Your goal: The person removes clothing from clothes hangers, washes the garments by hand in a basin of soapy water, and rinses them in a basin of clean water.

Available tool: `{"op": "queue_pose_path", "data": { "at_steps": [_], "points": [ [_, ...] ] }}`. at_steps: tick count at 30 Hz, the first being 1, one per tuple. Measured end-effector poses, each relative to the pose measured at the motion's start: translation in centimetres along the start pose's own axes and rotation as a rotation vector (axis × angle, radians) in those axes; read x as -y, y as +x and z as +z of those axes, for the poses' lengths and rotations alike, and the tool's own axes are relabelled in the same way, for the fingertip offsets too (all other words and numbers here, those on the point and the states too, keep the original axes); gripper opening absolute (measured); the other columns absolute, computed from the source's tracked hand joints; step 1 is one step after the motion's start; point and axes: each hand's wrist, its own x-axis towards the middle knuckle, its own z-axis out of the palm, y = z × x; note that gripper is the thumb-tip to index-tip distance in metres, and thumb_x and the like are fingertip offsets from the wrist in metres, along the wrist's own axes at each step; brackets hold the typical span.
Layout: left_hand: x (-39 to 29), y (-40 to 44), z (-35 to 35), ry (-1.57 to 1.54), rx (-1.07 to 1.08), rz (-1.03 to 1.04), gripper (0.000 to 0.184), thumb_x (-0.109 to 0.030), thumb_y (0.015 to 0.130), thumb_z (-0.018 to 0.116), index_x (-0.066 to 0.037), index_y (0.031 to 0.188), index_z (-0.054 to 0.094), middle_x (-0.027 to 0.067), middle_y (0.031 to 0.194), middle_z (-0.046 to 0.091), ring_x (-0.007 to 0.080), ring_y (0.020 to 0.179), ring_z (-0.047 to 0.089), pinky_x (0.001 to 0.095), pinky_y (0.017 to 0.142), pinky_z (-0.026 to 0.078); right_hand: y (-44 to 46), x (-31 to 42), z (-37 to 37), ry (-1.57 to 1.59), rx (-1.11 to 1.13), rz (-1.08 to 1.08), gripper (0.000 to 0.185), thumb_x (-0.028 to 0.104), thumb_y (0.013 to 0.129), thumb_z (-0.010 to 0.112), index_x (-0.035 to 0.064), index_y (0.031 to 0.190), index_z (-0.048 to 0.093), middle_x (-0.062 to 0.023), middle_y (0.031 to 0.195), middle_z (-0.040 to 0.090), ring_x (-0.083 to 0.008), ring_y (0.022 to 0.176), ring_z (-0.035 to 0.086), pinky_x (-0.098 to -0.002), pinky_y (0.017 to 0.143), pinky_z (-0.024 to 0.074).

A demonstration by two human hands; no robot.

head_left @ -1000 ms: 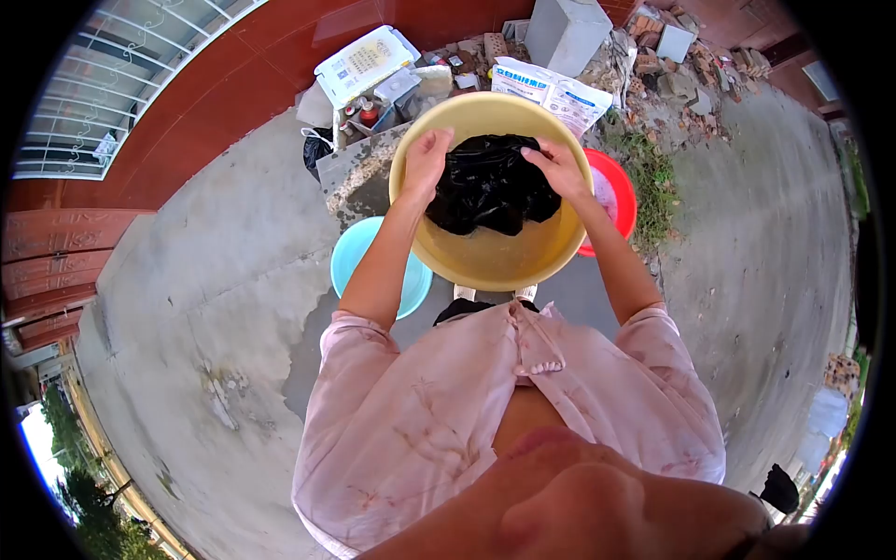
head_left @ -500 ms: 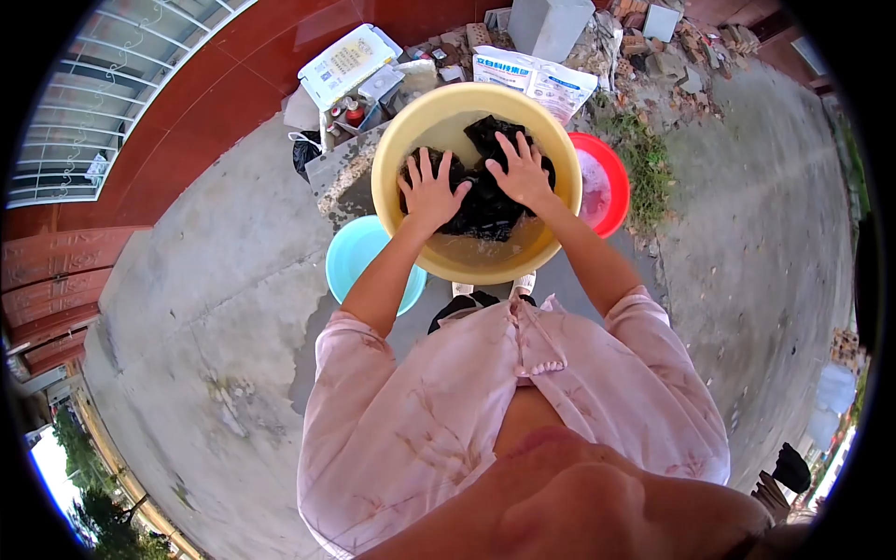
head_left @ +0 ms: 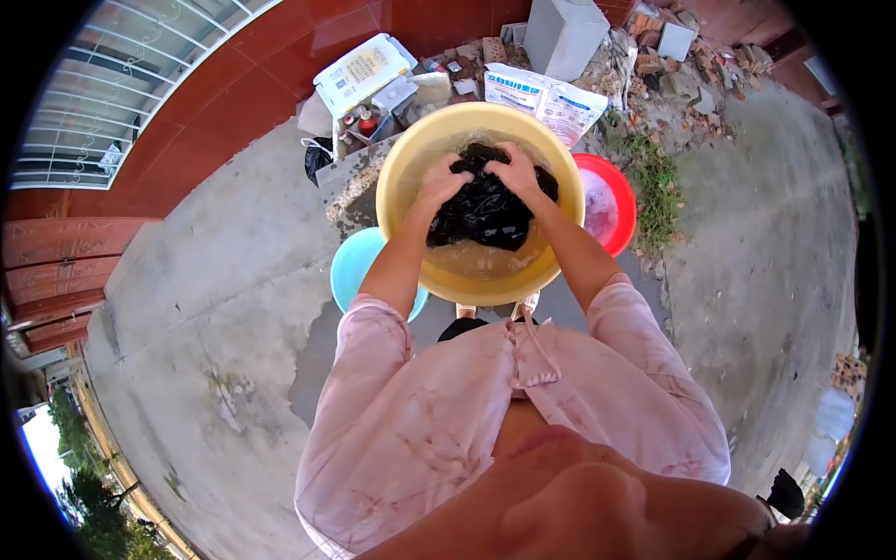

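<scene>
A wet black cloth (head_left: 483, 211) lies bunched in cloudy water inside a large yellow basin (head_left: 393, 161). My left hand (head_left: 442, 180) is closed on the cloth's upper left side, its fingers curled in and partly hidden. On the upper right side, my right hand (head_left: 514, 172) also grips the cloth, thumb turned inward. Both hands are close together near the middle of the basin. What kind of garment the cloth is, I cannot tell.
A light blue basin (head_left: 349, 266) stands at the lower left, and a red basin (head_left: 623, 201) with suds at the right. Behind are a printed white bag (head_left: 551, 98), a white bucket (head_left: 366, 73), a grey block (head_left: 566, 37) and brick rubble (head_left: 686, 75).
My hands were spread flat over the cloth; now their fingers have curled into it. They have drawn closer together, and the cloth is gathered into a more compact bundle.
</scene>
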Motion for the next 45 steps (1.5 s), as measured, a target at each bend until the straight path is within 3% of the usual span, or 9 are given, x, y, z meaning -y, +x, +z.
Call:
{"op": "queue_pose_path", "data": {
  "at_steps": [4,8,15,21,23,29,33,41,45],
  "points": [
    [0.6,-4.1,-5.1,-0.062,0.040,0.062,0.037,-0.030,0.080,0.070,-0.004,0.106,0.067,0.0048,0.101,0.067,0.0164,0.098,0.060,0.0316,0.090,0.046,-4.1,4.6,-0.9,0.249,0.008,0.041,0.036,0.009,0.071,0.072,-0.0005,0.106,0.066,-0.0114,0.095,0.067,-0.0161,0.090,0.061,-0.0286,0.083,0.0472],
    [-4.1,-7.7,-5.0,-0.226,-0.194,0.017,0.048,-0.048,0.096,0.055,-0.002,0.104,0.067,0.0066,0.100,0.066,0.0140,0.092,0.061,0.0280,0.083,0.049,-9.6,9.0,0.4,-0.082,-0.012,-0.522,0.041,0.009,0.071,0.075,0.0048,0.110,0.066,-0.0088,0.095,0.066,-0.0192,0.090,0.060,-0.0318,0.085,0.0478],
    [-1.0,-4.2,-0.4,-0.751,0.001,-0.195,0.030,-0.025,0.090,0.069,-0.002,0.109,0.065,0.0063,0.094,0.065,0.0140,0.089,0.061,0.0273,0.081,0.050,-12.5,8.0,-2.1,-0.283,-0.010,-0.629,0.036,0.013,0.077,0.077,0.0068,0.111,0.067,-0.0048,0.093,0.066,-0.0216,0.090,0.060,-0.0332,0.085,0.0490],
    [-4.3,-6.9,-5.4,-0.148,-0.601,0.444,0.023,-0.001,0.083,0.068,0.001,0.105,0.063,0.0108,0.102,0.063,0.0206,0.088,0.060,0.0325,0.083,0.049,-11.9,7.9,-7.0,-0.299,-0.383,-0.416,0.025,0.004,0.084,0.065,0.0005,0.109,0.064,-0.0143,0.095,0.066,-0.0275,0.088,0.066,-0.0357,0.081,0.0520],
    [-5.7,-7.7,-4.2,0.177,-0.655,0.577,0.037,-0.001,0.079,0.068,0.000,0.115,0.058,0.0168,0.112,0.057,0.0283,0.096,0.058,0.0361,0.088,0.048,-11.1,8.5,-6.3,-0.445,-0.464,-0.704,0.029,0.004,0.086,0.061,0.0013,0.115,0.061,-0.0196,0.110,0.063,-0.0356,0.100,0.062,-0.0407,0.090,0.0496],
    [2.3,-2.2,5.0,0.794,-0.398,0.217,0.074,-0.050,0.093,0.051,-0.013,0.151,0.026,0.0218,0.154,0.025,0.0404,0.140,0.026,0.0644,0.109,0.020,-6.0,-0.6,1.3,-1.022,-0.272,-0.433,0.053,0.038,0.092,0.054,0.0274,0.143,0.043,-0.0160,0.151,0.035,-0.0362,0.137,0.034,-0.0563,0.105,0.0338],
    [4.4,-0.1,7.5,0.825,-0.415,0.195,0.074,-0.041,0.088,0.059,-0.014,0.150,0.029,0.0218,0.155,0.021,0.0395,0.143,0.020,0.0654,0.111,0.015,-4.3,-2.3,2.8,-1.085,-0.230,-0.441,0.053,0.032,0.086,0.060,0.0246,0.138,0.051,-0.0142,0.153,0.031,-0.0351,0.139,0.031,-0.0569,0.106,0.0346],
    [4.6,1.6,6.9,0.759,-0.385,0.249,0.080,-0.031,0.078,0.072,-0.010,0.146,0.036,0.0238,0.144,0.036,0.0409,0.136,0.031,0.0498,0.112,0.028,0.1,-7.6,3.0,-1.024,-0.307,-0.850,0.035,0.024,0.082,0.064,0.0082,0.113,0.065,-0.0149,0.148,0.039,-0.0397,0.135,0.035,-0.0459,0.107,0.0362],
    [0.7,0.7,0.2,0.479,-0.083,0.239,0.064,-0.029,0.073,0.077,-0.004,0.128,0.057,0.0214,0.120,0.063,0.0338,0.115,0.059,0.0399,0.101,0.043,-2.4,-0.3,0.3,-0.983,0.036,-0.313,0.029,0.026,0.084,0.064,0.0078,0.107,0.068,-0.0217,0.127,0.058,-0.0395,0.115,0.055,-0.0461,0.098,0.0438]
  ]
}}
